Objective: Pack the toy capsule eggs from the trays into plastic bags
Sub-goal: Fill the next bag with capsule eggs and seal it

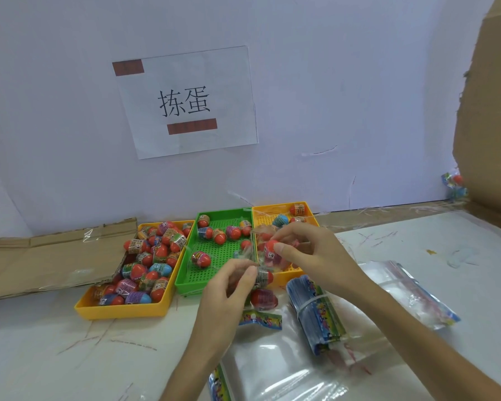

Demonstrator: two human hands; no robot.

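My left hand (229,287) pinches the open mouth of a clear plastic bag (256,287) that has two capsule eggs low inside it. My right hand (304,250) pinches a red capsule egg (270,248) at the bag's mouth. Behind them stand three trays side by side. The left yellow tray (122,309) is piled with several eggs. In the green tray (191,280) several eggs lie scattered. The right yellow tray (311,211) holds a few, partly hidden by my hands.
A banded bundle of printed bags (315,314) lies right of my hands, more clear bags (417,296) beyond it and a large clear sheet (287,369) in front. Flat cardboard (52,256) lies at left, a cardboard wall (489,111) at right. A paper sign (185,102) hangs on the white wall.
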